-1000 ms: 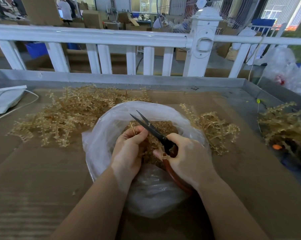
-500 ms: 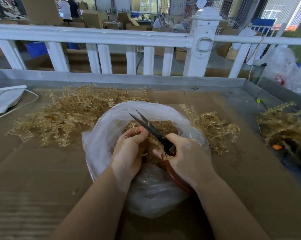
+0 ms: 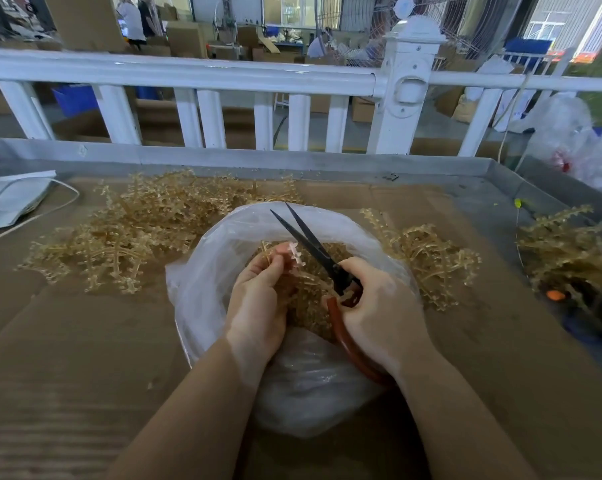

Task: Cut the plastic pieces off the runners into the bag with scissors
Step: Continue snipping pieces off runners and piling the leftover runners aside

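Now the left hand [image 3: 258, 299] is pinching a runner [image 3: 292, 255] over the open bag [image 3: 223, 251] while the right hand [image 3: 379, 306] is gripping the scissors [image 3: 304, 239], blades parted, likely needing to close on the next piece.

Scissors [image 3: 313, 247] handle hidden in right hand [image 3: 379, 306]; bag [image 3: 206, 282] bottom unseen.

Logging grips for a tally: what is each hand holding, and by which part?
Left hand pinches a runner near its top end; right hand grips the scissors by the red handles, blades open.
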`<state>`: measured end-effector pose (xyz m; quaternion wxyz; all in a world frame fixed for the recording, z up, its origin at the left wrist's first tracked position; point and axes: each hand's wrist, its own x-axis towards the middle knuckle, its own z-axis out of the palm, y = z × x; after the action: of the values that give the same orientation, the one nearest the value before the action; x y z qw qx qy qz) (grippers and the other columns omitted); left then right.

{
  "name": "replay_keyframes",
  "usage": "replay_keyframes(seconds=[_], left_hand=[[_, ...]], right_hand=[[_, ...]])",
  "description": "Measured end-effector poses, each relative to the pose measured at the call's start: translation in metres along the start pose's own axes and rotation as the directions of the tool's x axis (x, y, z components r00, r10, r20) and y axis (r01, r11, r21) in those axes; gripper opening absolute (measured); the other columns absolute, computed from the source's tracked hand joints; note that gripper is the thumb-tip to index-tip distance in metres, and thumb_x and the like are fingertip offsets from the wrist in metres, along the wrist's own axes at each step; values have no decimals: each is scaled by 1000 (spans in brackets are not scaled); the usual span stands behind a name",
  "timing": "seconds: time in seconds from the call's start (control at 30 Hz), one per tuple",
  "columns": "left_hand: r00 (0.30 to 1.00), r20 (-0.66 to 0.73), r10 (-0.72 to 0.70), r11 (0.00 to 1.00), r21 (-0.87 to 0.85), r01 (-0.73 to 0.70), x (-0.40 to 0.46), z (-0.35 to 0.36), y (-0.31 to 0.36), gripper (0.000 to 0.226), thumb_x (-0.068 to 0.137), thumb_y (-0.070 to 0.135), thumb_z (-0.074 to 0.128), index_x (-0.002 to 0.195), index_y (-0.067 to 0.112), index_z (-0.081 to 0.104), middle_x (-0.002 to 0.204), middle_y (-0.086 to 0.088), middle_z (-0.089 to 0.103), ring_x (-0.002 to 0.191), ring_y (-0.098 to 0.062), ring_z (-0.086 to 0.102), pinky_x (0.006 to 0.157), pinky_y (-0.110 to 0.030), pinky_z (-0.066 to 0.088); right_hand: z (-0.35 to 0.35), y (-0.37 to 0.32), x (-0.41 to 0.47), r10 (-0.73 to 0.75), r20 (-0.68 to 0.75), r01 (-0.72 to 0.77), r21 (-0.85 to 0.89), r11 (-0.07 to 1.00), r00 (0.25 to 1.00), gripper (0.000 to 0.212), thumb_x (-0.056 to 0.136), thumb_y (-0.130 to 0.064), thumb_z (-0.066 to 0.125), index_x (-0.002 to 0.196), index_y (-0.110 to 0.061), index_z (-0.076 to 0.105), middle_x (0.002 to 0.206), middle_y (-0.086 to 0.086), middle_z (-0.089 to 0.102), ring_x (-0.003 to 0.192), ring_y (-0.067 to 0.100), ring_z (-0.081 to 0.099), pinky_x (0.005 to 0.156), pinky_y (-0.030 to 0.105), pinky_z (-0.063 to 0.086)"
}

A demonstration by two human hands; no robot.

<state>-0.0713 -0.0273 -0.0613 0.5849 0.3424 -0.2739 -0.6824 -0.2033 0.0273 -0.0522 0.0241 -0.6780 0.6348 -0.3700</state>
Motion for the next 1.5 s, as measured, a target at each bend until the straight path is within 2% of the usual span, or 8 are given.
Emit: replay_keyframes(seconds=[0.13,0.33,0.47,0.53,0.7,0.83,1.13,1.5], left_hand=[[998,11,55,997,48,-56,1,1,-3,24,99,24,45,102,13,67,94,-10,74,88,-22,71,79,-36,58],[989,71,128,960,241,-141,0,-4,-3,31,96,49,42,114,39,66,119,-4,67,114,-21,61,103,-43,43],[991,69,111,981,155,-120,3,-4,-4,26,98,34,46,113,25,66,94,-4,70,89,-15,65,84,-31,51],[992,91,84,993,75,-91,1,-2,-3,20,96,21,50,110,16,65,85,-1,71,77,-9,68,70,-23,55],[991,105,81,997,5,-82,-5,0,0,27,91,2,51,117,0,58,102,-14,64,97,-24,63,90,-33,52],[986,97,132,991,-4,-132,-4,0,0,12,85,0,56,95,4,63,83,-7,61,76,-14,63,69,-21,56],[980,-30,199,978,65,-196,-1,-2,-4,27,88,6,60,67,21,59,68,7,61,66,-7,56,66,-23,46],[971,-24,238,971,-2,-238,-1,2,-2,16,93,2,52,87,16,55,73,4,66,66,-5,65,59,-18,53]], right_hand=[[-4,-2,5,37,-37,-34,94,995,999,11,82,-20,69,91,-25,64,70,-25,52,74,-15,51,66,0,36],[-14,-7,16,62,-97,-42,195,980,993,9,87,-28,68,91,-22,65,65,-10,58,57,8,53,55,31,46],[-15,-9,18,139,-65,-122,219,968,988,12,87,-23,66,99,-22,66,80,-6,65,73,15,62,67,39,53],[-18,-6,19,186,-68,-168,211,963,980,16,87,-19,66,103,-18,66,86,-2,66,78,16,63,70,36,53],[-25,0,22,276,-79,-258,186,948,958,22,88,-17,64,110,-14,66,97,3,68,90,20,63,82,40,52],[-26,3,22,311,-80,-300,125,946,947,27,91,-20,60,117,-15,62,106,4,66,95,19,61,84,35,51],[-25,6,20,340,-88,-332,89,939,936,26,91,-18,58,117,-18,59,91,-9,54,83,11,53,72,26,41],[-29,3,15,271,-200,-290,-75,954,942,31,91,-20,58,122,-16,56,99,-3,65,92,17,58,75,26,42]])
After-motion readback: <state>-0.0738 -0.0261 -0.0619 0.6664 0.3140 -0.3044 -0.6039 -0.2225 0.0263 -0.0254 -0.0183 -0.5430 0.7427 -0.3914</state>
